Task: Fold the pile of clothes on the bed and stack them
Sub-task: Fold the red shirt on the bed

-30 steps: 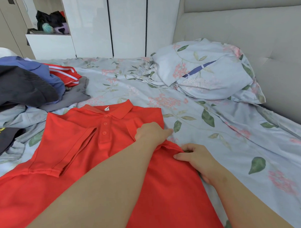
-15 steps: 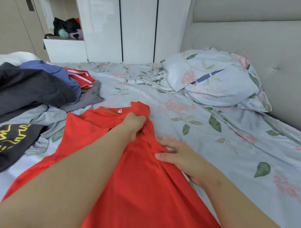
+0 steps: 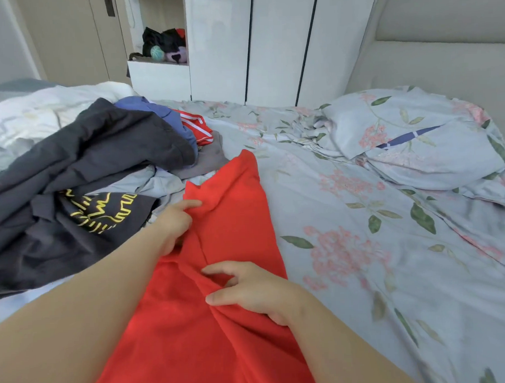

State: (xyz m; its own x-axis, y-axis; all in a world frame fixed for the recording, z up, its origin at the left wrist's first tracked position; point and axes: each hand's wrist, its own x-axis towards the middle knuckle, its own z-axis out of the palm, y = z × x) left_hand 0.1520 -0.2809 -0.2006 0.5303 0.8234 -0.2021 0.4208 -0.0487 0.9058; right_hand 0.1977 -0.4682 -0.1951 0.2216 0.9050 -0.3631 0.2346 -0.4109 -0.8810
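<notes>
I'm pinching the red shirt (image 3: 220, 278) w/ both hands, left hand (image 3: 175, 225) near its top, right hand (image 3: 249, 289) mid-fold, on the bed (image 3: 362, 244) beside the pile (image 3: 82, 174); I'm keeping edges aligned, tension even.

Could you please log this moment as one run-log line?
stage: folding red shirt | left hand: gripping its left edge | right hand: pinching fabric | unfolded pile: left
</notes>
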